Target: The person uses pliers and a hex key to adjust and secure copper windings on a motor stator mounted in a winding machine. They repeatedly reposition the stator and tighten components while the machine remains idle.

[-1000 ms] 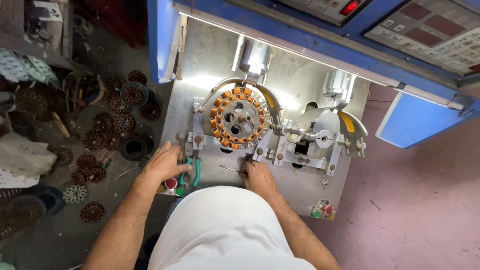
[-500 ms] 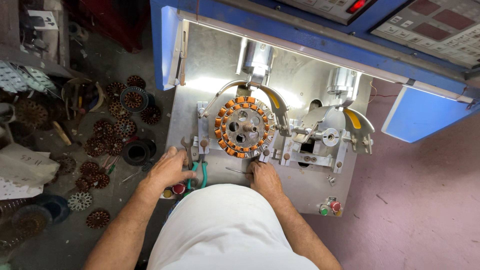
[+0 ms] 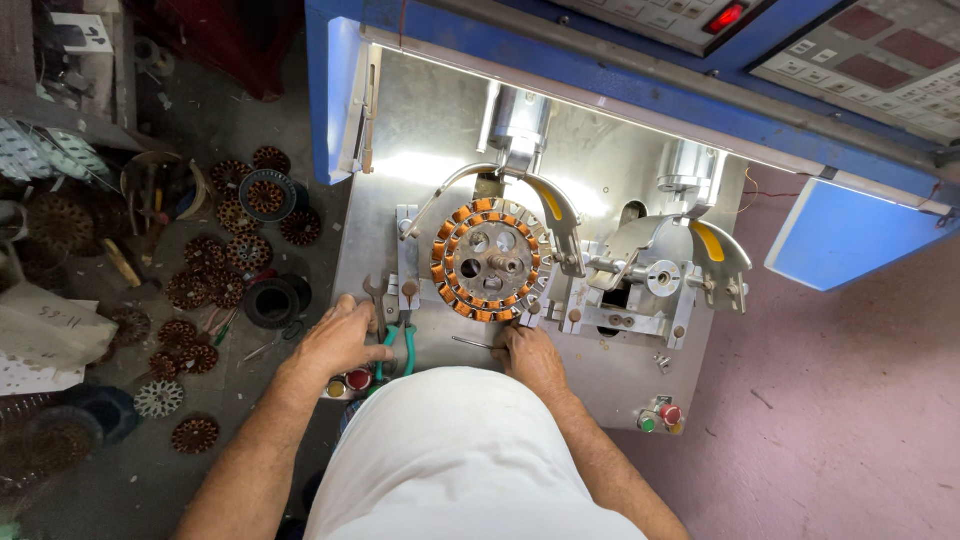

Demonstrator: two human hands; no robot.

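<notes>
We see the left hand point(image 3: 335, 340) lying flat on the metal machine table point(image 3: 420, 130), fingers loosely curled, resting over the teal-handled pliers point(image 3: 398, 345); we cannot tell if it actually grips them. A small wrench point(image 3: 372, 292) lies just beside its fingertips, and a red button point(image 3: 358, 379) and a yellow button point(image 3: 336, 388) sit right below the hand at the table edge. The right hand point(image 3: 532, 355) is near the bottom rim of the round stator point(image 3: 490, 260) with orange-wound coils, fingers bent and pinched toward it; whether it holds anything, we cannot tell. A thin metal rod point(image 3: 472, 343) lies on the table between the two hands. The stator sits mounted upright at mid-table under a curved metal guard point(image 3: 545, 200). Loose copper-wound stators point(image 3: 215, 260) lie scattered on the floor to the left.
</notes>
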